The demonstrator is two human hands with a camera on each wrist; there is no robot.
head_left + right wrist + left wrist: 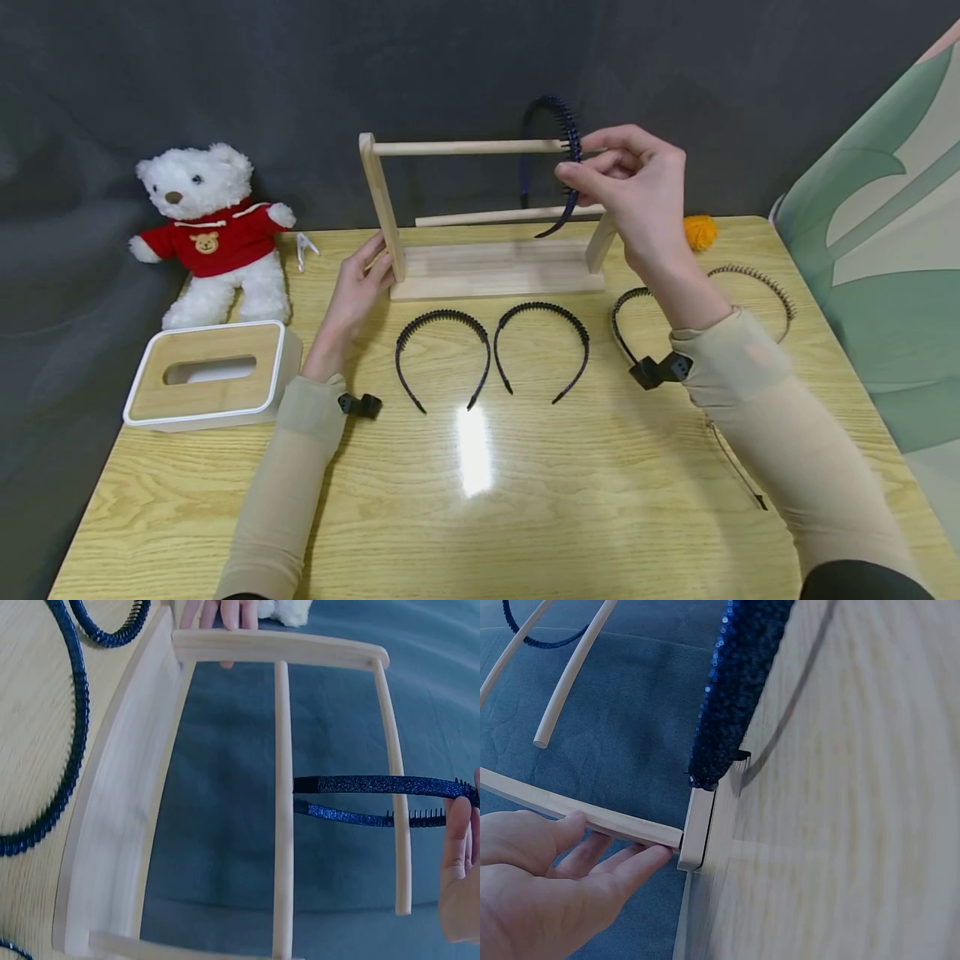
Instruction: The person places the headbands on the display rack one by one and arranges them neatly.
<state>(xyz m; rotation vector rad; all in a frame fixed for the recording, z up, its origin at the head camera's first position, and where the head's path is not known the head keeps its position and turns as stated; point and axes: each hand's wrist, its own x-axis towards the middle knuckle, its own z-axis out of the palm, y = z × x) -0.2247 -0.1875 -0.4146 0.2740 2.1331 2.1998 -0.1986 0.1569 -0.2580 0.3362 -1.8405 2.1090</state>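
Observation:
A light wooden rack point(495, 271) with two horizontal rods stands at the back of the table. My left hand point(354, 287) grips the rack's left upright point(615, 819) low down, thumb on one side and fingers on the other. With thumb and fingertips, my right hand point(637, 187) pinches a dark blue glittery toothed headband point(572, 142) near the upper rod's right end. In the right wrist view this headband point(360, 784) straddles the upper rod point(401, 847), its tips close to the lower rod point(283, 825).
Two dark toothed headbands point(442, 316) point(543, 307) lie before the rack. More headbands point(776, 292) lie around my right forearm. An orange ball point(700, 232) sits at back right. At left are a white teddy bear point(221, 237), a tissue box point(210, 375) and a small white item point(303, 250).

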